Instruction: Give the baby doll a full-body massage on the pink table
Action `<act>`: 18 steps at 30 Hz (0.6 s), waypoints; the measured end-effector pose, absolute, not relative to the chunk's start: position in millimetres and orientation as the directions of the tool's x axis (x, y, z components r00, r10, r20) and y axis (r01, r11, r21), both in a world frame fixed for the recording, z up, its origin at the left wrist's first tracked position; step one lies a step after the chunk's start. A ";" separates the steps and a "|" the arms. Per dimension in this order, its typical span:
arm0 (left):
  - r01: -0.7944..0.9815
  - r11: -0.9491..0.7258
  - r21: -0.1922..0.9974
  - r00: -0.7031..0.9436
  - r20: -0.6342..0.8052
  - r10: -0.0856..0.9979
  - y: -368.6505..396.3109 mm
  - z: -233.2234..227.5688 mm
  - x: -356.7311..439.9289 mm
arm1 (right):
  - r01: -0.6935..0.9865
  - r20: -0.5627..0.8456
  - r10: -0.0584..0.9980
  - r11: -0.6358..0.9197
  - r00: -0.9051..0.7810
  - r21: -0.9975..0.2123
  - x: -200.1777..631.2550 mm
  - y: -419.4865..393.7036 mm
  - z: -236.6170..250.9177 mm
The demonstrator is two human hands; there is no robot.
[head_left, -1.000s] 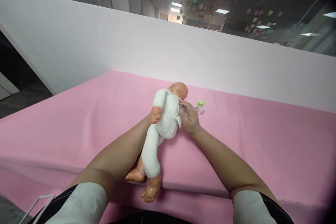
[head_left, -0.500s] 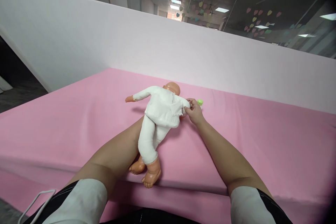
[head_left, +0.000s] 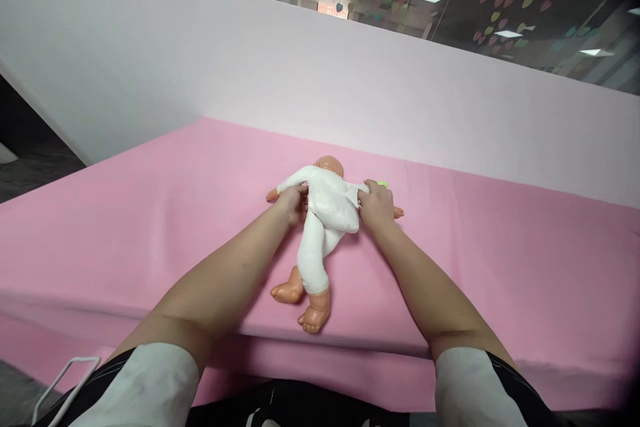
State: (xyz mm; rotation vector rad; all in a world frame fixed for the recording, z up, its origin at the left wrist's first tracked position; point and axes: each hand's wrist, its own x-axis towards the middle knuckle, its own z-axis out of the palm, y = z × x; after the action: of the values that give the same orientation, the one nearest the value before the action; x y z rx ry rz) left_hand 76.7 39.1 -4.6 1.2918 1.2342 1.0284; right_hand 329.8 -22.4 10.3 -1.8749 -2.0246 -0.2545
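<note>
A baby doll [head_left: 333, 203] with a white cloth body lies on the pink-covered table, its head toward the wall and its feet toward me. Both of its arms are spread out sideways. My left hand [head_left: 294, 205] grips the side of its torso below one arm, the fingertips partly hidden beneath the body. On the opposite side, my right hand [head_left: 376, 205] is closed around the doll's side by the other arm, whose hand pokes out past my wrist. A small light-green object [head_left: 383, 184] shows just behind my right hand, mostly covered.
The pink sheet [head_left: 500, 267] covers the table and hangs over its front edge. A white partition [head_left: 310, 80] rises along the back, with glass above it. A white metal loop [head_left: 65, 387] stands at the lower left, near my sleeve.
The doll has shifted to the right and its legs have moved away from me. My left hand has come into view at its side; my right hand has moved slightly right, and the doll's hand now shows there.
</note>
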 end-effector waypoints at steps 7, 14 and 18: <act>-0.094 -0.065 0.993 0.432 0.099 0.896 2.7 17.7 78.3 | 0.993 0.330 0.943 0.068 -0.034 -0.093 316.1 -31.6 9.7; -0.061 -0.092 0.994 0.482 0.110 0.869 22.7 -0.1 63.6 | 0.979 0.272 0.962 0.065 -0.010 -0.193 307.9 -35.9 8.8; 0.131 -0.203 0.970 0.377 0.141 0.915 43.5 -14.5 49.0 | 0.916 0.306 0.951 0.165 -0.049 -0.367 297.5 -41.9 4.3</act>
State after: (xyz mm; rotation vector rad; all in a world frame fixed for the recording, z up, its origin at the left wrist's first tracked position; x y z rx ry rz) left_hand 49.0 43.5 -14.5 1.6159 0.9517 0.9620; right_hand 297.5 -41.9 4.3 -1.7621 -1.9762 0.0989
